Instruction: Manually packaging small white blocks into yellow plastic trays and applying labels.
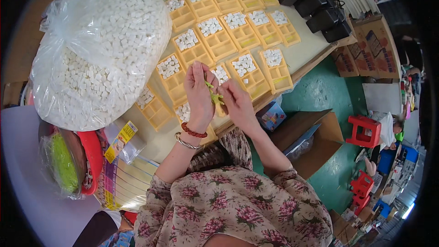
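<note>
My left hand (199, 93), with a red bead bracelet and a metal bangle at the wrist, is closed on thin yellow-green plastic pieces (215, 95). My right hand (238, 105) pinches at the same bundle from the other side, its fingertips close to the left hand's. Below and around them stand several pale-yellow divided trays (174, 86). Small white blocks (187, 40) fill one compartment of each tray I can see well. Yellow-green strips (247, 42) lie in some trays on the right. My hands partly hide the trays directly beneath.
A big clear bag of white blocks (114, 41) bulges over the table's left. A red basin (92, 160) holds a bagged green bundle (63, 162). Black adapter-like boxes (315, 9) line the far right corner. An open carton (315, 144) and red stools (364, 131) stand on the floor.
</note>
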Demonstrator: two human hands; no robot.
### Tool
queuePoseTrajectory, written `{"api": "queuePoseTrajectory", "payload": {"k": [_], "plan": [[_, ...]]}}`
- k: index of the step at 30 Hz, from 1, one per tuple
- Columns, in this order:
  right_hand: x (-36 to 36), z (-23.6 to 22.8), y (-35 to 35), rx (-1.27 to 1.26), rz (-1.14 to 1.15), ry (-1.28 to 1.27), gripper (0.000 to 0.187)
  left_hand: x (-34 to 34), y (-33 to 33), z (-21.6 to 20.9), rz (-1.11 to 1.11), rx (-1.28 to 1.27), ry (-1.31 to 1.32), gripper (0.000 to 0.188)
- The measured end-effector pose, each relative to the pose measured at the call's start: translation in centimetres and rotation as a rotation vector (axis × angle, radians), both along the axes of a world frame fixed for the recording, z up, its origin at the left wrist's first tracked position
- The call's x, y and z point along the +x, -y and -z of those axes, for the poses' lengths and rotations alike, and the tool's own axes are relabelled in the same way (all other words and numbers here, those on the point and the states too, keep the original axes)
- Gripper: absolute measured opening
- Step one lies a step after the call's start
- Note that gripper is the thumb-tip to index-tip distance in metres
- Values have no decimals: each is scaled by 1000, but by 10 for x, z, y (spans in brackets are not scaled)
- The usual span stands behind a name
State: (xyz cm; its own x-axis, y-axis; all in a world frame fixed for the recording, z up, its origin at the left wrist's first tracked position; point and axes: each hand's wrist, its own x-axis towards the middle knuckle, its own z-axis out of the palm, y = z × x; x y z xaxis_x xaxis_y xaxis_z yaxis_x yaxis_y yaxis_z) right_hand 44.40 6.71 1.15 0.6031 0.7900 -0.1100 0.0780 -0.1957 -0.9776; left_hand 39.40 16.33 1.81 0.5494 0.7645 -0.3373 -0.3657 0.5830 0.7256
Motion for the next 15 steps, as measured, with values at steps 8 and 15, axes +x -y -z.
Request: {"api": "queuePoseTrajectory", "payload": {"k": [8, 15], "plan": [[57, -7, -37, -18, -305, 430, 19, -8, -28, 6, -25, -57, 16, 28], [112, -1, -49, -206, -154, 380, 22, -32, -62, 22, -112, -332, 245, 24]]}}
